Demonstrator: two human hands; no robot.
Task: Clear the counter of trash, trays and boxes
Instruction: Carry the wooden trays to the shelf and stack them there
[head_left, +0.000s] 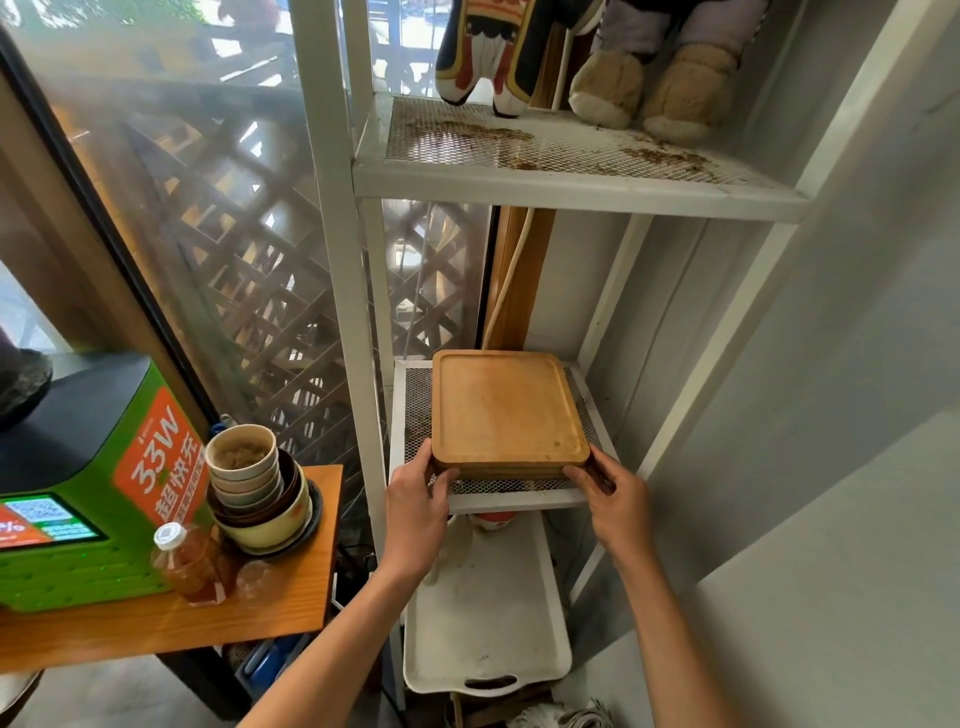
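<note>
While a small stack of square wooden trays (506, 410) rests on the middle mesh shelf (511, 498) of a white metal rack, both hands hold its near corners — the left hand (415, 501) with fingers curled round the left corner, the right hand (613, 493) pinching the right one. The stack sits flat, its front edge close to the shelf's front rim. This looks like the step of stowing trays away from the worktop (171, 618), and the likely next move is to nudge the stack square, then let go. To the left, the wooden worktop holds a pile of bowls (257, 488), a bottle of amber drink (189, 566) and a green charging kiosk (78, 493) — these seem left to deal with. A white plastic tray (483, 623) lies on the shelf below.
</note>
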